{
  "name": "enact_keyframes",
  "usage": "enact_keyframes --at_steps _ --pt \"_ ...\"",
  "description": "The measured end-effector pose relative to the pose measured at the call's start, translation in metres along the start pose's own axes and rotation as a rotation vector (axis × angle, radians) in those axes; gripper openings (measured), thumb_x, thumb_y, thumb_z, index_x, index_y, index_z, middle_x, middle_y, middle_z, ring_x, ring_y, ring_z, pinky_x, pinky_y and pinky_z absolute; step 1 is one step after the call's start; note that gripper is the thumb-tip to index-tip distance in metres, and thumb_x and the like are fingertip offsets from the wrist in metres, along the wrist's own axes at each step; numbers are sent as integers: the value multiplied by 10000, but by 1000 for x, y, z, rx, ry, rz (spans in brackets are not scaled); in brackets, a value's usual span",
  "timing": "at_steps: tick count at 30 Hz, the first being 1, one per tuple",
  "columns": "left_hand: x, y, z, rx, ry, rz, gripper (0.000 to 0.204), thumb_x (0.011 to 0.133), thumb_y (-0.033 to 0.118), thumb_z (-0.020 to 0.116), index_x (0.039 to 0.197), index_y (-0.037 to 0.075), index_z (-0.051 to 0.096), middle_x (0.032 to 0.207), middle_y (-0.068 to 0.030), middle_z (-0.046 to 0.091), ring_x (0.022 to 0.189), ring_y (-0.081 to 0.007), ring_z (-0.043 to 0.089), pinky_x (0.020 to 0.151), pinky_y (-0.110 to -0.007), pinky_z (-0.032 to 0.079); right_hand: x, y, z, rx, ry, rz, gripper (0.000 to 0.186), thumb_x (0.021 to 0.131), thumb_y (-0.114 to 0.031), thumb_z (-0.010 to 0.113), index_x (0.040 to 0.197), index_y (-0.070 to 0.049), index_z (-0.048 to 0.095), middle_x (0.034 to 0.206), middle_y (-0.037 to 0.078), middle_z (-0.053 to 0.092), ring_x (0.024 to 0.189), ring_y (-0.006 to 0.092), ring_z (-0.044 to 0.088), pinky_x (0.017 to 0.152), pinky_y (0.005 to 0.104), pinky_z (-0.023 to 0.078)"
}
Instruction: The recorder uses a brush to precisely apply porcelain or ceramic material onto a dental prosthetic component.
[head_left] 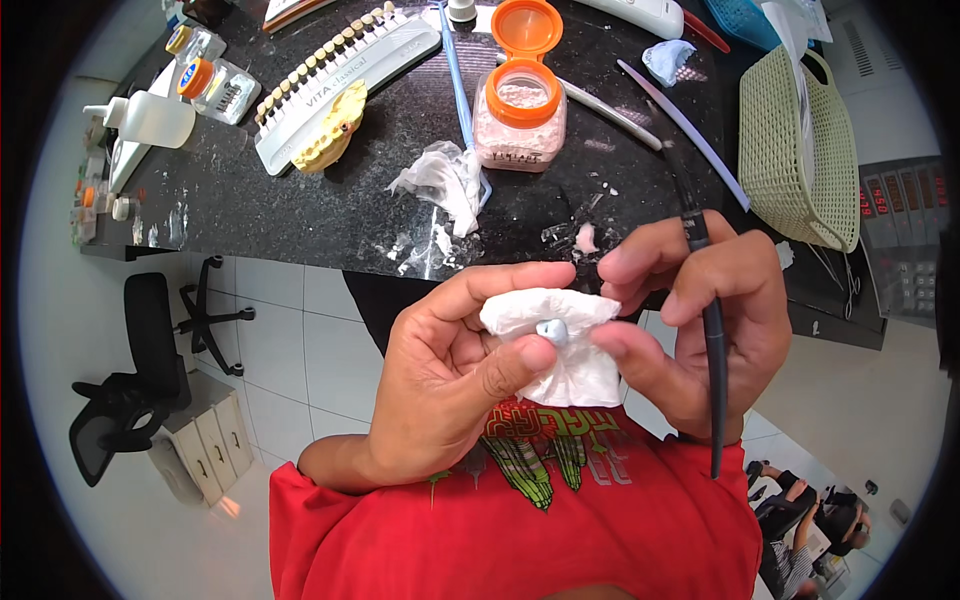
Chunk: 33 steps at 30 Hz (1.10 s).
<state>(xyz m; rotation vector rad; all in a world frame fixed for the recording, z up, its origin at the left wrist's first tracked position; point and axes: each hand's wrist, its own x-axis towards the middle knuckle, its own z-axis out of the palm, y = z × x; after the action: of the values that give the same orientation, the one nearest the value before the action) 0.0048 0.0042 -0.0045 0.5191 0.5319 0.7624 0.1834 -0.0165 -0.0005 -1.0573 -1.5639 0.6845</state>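
Observation:
My left hand (450, 370) pinches a folded white tissue (575, 380), with the thumb against a small pale blue-and-white tooth-shaped piece (551, 330) lying on it. To the right, my right hand (720, 320) has a slim black-handled brush (713, 350) tucked among its fingers, the thin end pointing up toward the bench. The right thumb and forefinger are at the tissue's right edge; whether they press on it I cannot tell. Just beyond my hands, a small pink blob (586, 238) and white powder bits lie on the dark bench (270, 215).
An open jar of pale pink powder (522, 120) with an orange lid stands ahead. A crumpled tissue (445, 185), blue stick (458, 80), yellow dental cast (335, 130) and tooth shade guide (350, 85) lie left of it. A woven basket (800, 150) sits at the right.

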Motion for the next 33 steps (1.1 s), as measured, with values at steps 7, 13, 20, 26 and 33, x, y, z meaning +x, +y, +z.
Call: enact_keyframes --at_steps 7,13,20,26,33 --pt "1 -5 -1 -42 56 -33 288 818 -18 582 1087 -54 488 1047 -158 579 950 -181 593 839 -300 508 3 -3 -4 19 -9 93 363 686 -9 724 836 -76 401 850 178 567 672 100 535 573 197 462" --pt "4 -13 -7 -82 8 -19 275 801 -36 600 1060 -45 510 1021 -133 587 914 -152 594 808 -269 507 4 1 -8 23 2 64 338 693 -12 714 825 -76 409 844 173 565 668 94 528 572 193 459" --pt "4 -18 -8 -138 -55 50 260 791 -53 602 1041 -45 528 1002 -124 595 926 -159 591 827 -289 497 5 -2 -8 49 -7 50 337 684 16 707 843 -74 424 850 173 565 655 86 522 575 182 443" --pt "-4 -22 -13 -125 9 106 251 781 -44 618 1019 -36 539 970 -128 609 893 -160 603 810 -293 504 -1 -2 1 103 141 37 359 793 -338 658 869 -65 436 826 140 557 621 126 524 565 226 445" --pt "-41 -20 -51 215 363 213 409 750 217 713 1006 9 472 867 -117 594 778 -215 622 698 -337 533 -19 -1 -3 100 321 135 592 861 -501 457 1169 1 398 831 137 496 645 150 485 524 242 421"
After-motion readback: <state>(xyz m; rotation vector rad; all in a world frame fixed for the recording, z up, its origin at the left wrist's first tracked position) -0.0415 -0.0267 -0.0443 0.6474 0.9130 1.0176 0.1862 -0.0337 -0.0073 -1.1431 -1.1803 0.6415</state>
